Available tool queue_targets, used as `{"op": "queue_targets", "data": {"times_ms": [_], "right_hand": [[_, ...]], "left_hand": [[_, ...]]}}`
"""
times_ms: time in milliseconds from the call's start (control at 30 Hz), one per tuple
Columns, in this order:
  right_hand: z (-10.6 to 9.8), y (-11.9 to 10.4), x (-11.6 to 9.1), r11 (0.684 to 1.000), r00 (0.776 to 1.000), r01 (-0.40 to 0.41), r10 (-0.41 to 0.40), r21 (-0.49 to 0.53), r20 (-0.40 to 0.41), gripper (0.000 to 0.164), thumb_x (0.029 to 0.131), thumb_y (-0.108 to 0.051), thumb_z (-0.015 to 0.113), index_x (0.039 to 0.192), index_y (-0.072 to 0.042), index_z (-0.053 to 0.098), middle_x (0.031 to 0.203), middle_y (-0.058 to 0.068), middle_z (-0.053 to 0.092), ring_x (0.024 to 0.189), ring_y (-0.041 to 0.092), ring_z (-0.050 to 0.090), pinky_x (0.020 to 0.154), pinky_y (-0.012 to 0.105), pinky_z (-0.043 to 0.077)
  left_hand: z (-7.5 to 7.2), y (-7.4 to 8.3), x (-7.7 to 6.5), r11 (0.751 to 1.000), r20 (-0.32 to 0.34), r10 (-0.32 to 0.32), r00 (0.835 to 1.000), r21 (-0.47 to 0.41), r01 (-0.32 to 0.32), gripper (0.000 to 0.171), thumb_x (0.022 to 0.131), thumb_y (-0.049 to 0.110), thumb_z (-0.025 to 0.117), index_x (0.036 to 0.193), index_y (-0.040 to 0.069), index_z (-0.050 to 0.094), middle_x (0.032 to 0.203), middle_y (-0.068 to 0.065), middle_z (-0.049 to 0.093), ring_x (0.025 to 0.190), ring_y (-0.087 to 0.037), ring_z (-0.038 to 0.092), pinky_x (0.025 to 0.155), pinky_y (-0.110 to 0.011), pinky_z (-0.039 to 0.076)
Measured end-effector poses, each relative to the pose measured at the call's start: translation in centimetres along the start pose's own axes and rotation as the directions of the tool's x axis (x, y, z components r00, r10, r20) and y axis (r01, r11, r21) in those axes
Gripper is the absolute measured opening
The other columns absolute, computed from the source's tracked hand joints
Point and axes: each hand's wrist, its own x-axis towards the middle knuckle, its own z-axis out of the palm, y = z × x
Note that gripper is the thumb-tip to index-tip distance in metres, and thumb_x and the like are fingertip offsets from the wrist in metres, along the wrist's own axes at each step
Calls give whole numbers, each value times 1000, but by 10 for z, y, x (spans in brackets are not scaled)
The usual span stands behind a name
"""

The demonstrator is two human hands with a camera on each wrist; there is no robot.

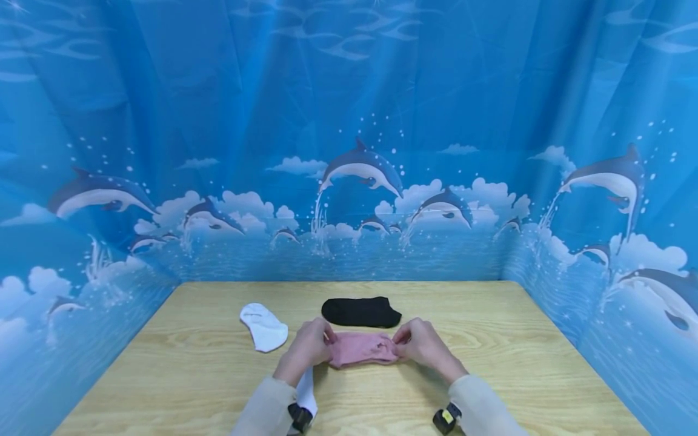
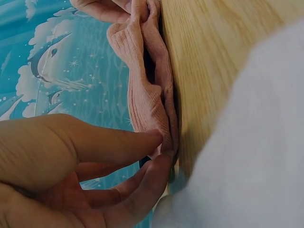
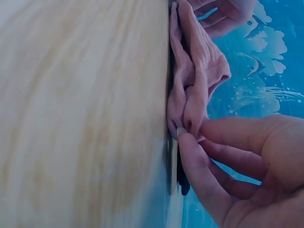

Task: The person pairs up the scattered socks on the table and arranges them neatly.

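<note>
A pink ribbed sock (image 1: 360, 349) lies stretched sideways between both hands, close over the table. My left hand (image 1: 309, 345) pinches its left end between thumb and fingers; the left wrist view shows that pinch on the pink fabric (image 2: 147, 102). At the other end, my right hand (image 1: 426, 346) pinches the sock with thumb and forefinger, and in the right wrist view the cloth (image 3: 202, 61) sags in folds with a gap along it. Just behind the pink sock, a black sock (image 1: 361, 312) lies flat.
A white sock (image 1: 264, 327) lies on the wooden table (image 1: 491, 363) to the left. Another white piece (image 1: 307, 390) sits partly hidden under the left forearm. A blue curtain (image 1: 349, 91) printed with dolphins stands behind the table and along both sides.
</note>
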Motion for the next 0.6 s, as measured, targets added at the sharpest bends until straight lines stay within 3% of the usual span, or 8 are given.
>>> {"op": "queue_targets", "data": {"times_ms": [333, 600], "right_hand": [[6, -2, 1, 999, 999, -42, 42, -19, -23, 12, 75, 5, 81, 75, -4, 74, 66, 2, 70, 54, 10, 62, 53, 22, 54], [5, -3, 2, 997, 998, -64, 63, -35, -32, 12, 75, 6, 81, 75, -3, 74, 67, 4, 70, 53, 11, 63, 51, 22, 55]], "left_hand": [[1, 2, 1, 999, 17, -47, 999, -16, 47, 28, 68, -12, 80, 91, 5, 76, 85, -8, 69, 74, -18, 60, 65, -30, 53], [3, 2, 3, 999, 11, -43, 999, 10, 43, 30, 67, -12, 78, 92, 5, 75, 87, -8, 70, 76, -19, 60, 67, -32, 54]]}}
